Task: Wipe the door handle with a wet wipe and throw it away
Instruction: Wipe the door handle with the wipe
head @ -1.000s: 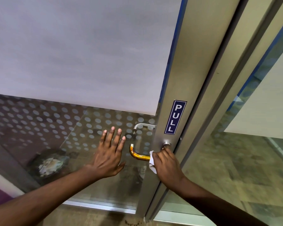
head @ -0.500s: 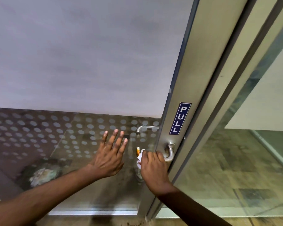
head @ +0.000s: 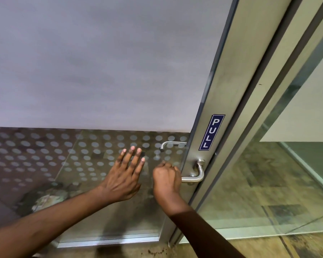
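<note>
A silver lever door handle juts from the metal door frame, below a blue PULL sign. My right hand is closed in a fist around the free end of the lever. The wet wipe is hidden inside that fist. My left hand lies flat with fingers spread on the glass door panel, just left of the handle.
The door's glass has a frosted upper band and a dotted lower band. A second handle shows through the glass on the far side. The metal frame and a fixed glass panel stand to the right, over a tiled floor.
My right hand has slid leftwards along the lever from its base to its free end, baring the bend; the white wipe no longer shows. My left hand has stayed flat on the glass.
</note>
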### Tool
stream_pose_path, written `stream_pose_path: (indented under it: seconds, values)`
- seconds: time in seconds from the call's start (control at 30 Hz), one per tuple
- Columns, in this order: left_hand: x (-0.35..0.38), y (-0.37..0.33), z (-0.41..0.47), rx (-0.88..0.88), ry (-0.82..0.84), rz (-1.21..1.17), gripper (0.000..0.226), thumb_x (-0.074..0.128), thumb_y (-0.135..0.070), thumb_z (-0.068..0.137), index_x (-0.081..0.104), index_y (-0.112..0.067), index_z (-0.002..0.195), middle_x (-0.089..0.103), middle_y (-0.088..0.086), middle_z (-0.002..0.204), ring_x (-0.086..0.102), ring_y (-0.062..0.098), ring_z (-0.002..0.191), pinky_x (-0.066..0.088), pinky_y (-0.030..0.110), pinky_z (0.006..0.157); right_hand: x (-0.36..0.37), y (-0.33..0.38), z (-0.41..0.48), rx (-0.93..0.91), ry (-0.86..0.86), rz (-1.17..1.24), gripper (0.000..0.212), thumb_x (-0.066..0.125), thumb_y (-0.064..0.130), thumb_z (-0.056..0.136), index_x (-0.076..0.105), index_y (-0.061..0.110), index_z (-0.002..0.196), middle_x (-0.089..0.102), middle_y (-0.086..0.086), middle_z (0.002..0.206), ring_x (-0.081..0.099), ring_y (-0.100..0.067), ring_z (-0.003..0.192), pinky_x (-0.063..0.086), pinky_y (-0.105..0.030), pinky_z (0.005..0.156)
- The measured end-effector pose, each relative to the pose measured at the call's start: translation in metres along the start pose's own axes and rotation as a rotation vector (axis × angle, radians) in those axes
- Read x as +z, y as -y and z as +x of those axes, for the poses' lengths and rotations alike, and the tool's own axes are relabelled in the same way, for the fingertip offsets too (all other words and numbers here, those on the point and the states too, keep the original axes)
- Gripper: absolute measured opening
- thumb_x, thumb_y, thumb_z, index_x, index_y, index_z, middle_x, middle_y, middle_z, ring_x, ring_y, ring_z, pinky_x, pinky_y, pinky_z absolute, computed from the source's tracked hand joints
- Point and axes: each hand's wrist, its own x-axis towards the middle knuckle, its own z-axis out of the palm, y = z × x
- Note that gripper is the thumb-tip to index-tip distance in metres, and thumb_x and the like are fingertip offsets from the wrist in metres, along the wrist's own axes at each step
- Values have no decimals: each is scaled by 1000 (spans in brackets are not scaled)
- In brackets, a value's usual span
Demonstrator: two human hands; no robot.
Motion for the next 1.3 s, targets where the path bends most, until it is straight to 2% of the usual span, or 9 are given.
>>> stream_pose_path:
  seconds: [0.1,0.4,0.53,0.7,0.83,0.97,1.07,1.2,1.3]
  values:
    - [0,5,-4,23,-49,-12,103,60,-45,76,6,4,148,-4,31,158,5,48,145,-1,55,121,6,1,4,-80,-20,9,25,45,0,86,60,-1,105,67,-16,102,62,-29,95,42,-38,96]
    - [-16,17,-3,34,-165,-280,82,52,-28,66,27,8,135,-7,12,163,4,31,149,12,43,121,-6,-1,12,-290,23,12,14,53,8,85,66,10,91,71,-12,95,63,-27,94,32,-46,103]
    - [-23,27,0,34,-224,-397,66,47,-15,64,34,6,125,27,27,145,10,26,149,15,36,122,-21,19,6,-406,-73,138,11,60,3,77,67,9,83,72,-13,87,67,-31,83,47,-39,81]
    - [-28,33,1,64,-186,-379,62,44,-14,64,37,6,123,35,26,138,13,27,149,19,37,121,3,1,-47,-402,-188,498,17,59,6,69,61,16,83,68,-9,77,63,-31,69,50,-31,56]
    - [-24,25,-2,51,-117,-185,72,51,-26,69,35,10,129,32,29,142,22,41,141,18,43,119,51,-34,-83,73,64,1173,15,64,1,82,74,7,74,71,-14,75,62,-18,73,45,-22,70]
    - [-20,15,-4,12,-35,-44,86,50,-40,76,23,13,139,19,32,151,5,38,148,13,45,119,67,-104,-69,678,29,1713,22,63,-7,80,66,1,60,60,-21,58,57,-28,57,48,-38,57]
    - [-20,11,-5,-10,-1,-10,90,47,-43,77,16,11,141,-3,28,159,0,38,148,7,45,120,52,-141,-41,716,-96,2039,33,44,-15,83,60,-5,56,58,-21,45,57,-31,38,55,-35,44]
    - [-23,7,-4,-33,39,34,89,46,-45,76,19,12,140,12,32,154,-1,40,148,5,46,120,32,-155,-15,741,-6,2300,32,27,-14,84,57,-6,76,57,-25,64,63,-25,45,50,-23,37]
    - [-26,3,-3,-52,52,46,87,45,-43,77,21,12,140,14,32,153,-2,41,148,5,47,120,30,-149,-10,760,4,2385,34,26,-15,85,59,-8,87,67,-22,83,69,-27,68,60,-30,61]
